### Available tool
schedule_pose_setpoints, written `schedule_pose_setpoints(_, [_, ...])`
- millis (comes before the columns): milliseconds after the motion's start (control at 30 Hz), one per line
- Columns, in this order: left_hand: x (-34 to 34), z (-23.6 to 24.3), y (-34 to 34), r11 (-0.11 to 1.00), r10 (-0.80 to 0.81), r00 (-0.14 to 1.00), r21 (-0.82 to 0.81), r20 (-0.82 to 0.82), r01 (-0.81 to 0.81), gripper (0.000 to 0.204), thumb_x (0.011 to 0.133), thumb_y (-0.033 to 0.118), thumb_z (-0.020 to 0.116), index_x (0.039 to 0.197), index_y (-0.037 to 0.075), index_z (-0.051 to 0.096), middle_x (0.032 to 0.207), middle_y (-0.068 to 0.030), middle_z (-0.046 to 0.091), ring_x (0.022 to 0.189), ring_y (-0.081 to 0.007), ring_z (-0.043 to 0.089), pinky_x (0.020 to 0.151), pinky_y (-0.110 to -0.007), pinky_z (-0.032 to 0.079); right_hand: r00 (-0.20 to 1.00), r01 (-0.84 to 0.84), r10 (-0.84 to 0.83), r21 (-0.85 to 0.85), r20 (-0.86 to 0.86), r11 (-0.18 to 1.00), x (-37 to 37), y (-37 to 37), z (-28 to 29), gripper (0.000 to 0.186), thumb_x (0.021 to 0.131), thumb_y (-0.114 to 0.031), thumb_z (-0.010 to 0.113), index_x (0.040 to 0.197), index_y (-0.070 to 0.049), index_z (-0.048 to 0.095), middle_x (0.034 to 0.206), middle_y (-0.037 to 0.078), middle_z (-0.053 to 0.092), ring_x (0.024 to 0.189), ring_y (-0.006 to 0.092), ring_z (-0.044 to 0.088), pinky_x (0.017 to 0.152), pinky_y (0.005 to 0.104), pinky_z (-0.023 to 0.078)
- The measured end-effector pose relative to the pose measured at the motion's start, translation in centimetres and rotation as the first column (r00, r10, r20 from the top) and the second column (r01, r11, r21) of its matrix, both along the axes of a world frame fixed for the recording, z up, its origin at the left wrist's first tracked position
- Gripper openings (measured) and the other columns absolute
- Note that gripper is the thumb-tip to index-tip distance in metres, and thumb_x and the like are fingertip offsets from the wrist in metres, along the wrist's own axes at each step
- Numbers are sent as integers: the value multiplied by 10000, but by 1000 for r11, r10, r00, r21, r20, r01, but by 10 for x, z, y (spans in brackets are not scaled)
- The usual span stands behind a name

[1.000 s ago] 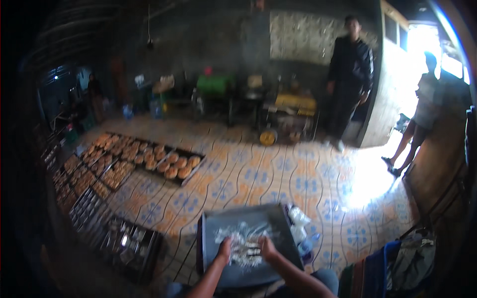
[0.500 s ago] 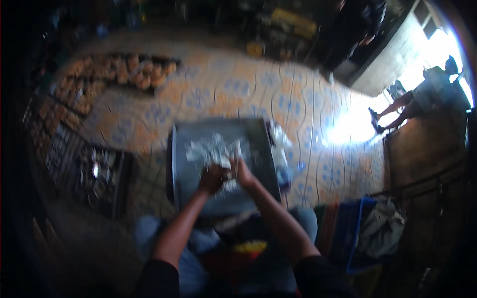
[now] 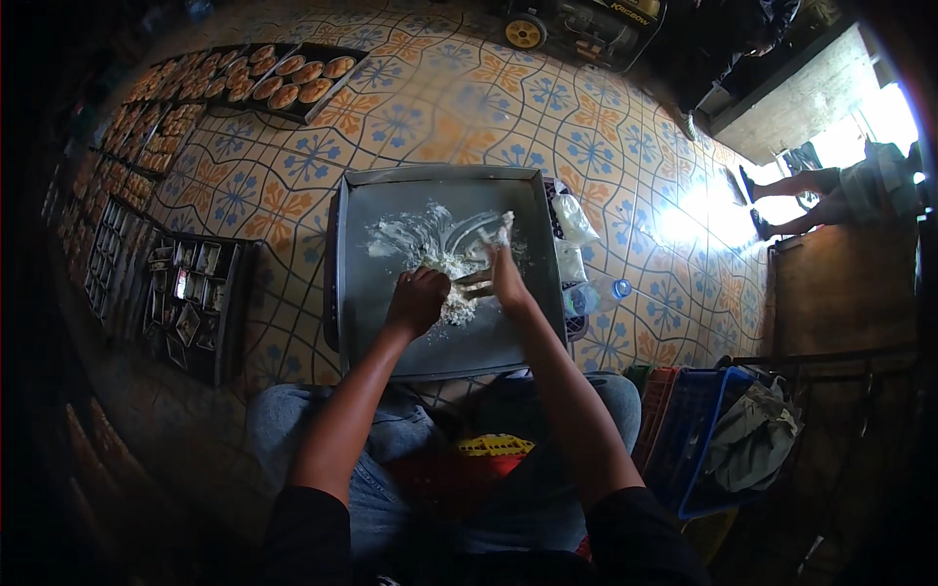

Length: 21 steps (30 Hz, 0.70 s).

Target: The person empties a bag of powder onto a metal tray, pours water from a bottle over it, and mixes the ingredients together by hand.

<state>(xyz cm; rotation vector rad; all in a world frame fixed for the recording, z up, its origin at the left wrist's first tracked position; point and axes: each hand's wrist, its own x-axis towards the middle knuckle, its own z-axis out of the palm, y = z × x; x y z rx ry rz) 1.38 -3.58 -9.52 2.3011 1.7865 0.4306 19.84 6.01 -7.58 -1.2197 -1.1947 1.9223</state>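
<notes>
A grey metal tray [image 3: 381, 342] with raised edges stands in front of my knees. A heap of white flour [image 3: 457, 311], partly crumbly, lies at its middle, with smeared streaks beyond. My left hand [image 3: 420, 298] is closed over the heap, its knuckles up. Beside it on the right, my right hand [image 3: 505, 278] is turned on edge with its fingers stretched out, and white paste clings to the fingertips. Dough-coated fingers or a thumb reach from the right hand to the left fist. What the left fist closes on is hidden.
Bags of white powder [image 3: 575, 220] and a clear plastic bottle [image 3: 601, 293] lie right of the tray. Baked buns on trays [image 3: 293, 86] stand far left, with empty tins [image 3: 191, 303] nearer. A blue crate [image 3: 699, 439] holds cloth at right. A person's legs [image 3: 796, 200] show far right.
The view has sharpened and shifted, so the tray sits higher in the picture. My right hand has moved slightly right, away from the left fist, its fingers extended.
</notes>
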Motion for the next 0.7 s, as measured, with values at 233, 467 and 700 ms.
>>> schedule_pose_setpoints(233, [-29, -31, 6, 979, 174, 860, -177, 480, -99, 427, 858, 125, 636, 1270, 27, 589, 1326, -179, 590, 1314, -397, 503, 1075, -464, 433, 699, -333, -114, 463, 706, 822, 24, 13, -23, 731, 900, -381, 667, 1473, 7, 433, 1472, 260, 489, 1368, 409, 470, 1119, 439, 413])
schedule_pose_setpoints(467, [-36, -39, 33, 962, 189, 947, -245, 261, -124, 671, 862, 194, 674, 1474, 29, 455, 1540, -201, 428, 1452, -383, 365, 1181, -443, 352, 465, -558, -125, 400, 876, 727, 4, 4, -37, 474, 828, -152, 635, 1287, -45, 581, 1377, 183, 533, 1279, 421, 509, 1008, 533, 492])
schedule_pose_setpoints(700, [-6, -49, 41, 971, 50, 973, -240, 227, 6, 624, 818, 139, 680, 1400, -22, 524, 1466, -238, 491, 1419, -420, 389, 1179, -465, 346, 505, -597, -127, 452, 854, 663, -16, 0, -55, 289, 818, -73, 596, 1085, -32, 699, 1235, 198, 571, 1183, 435, 531, 949, 499, 535])
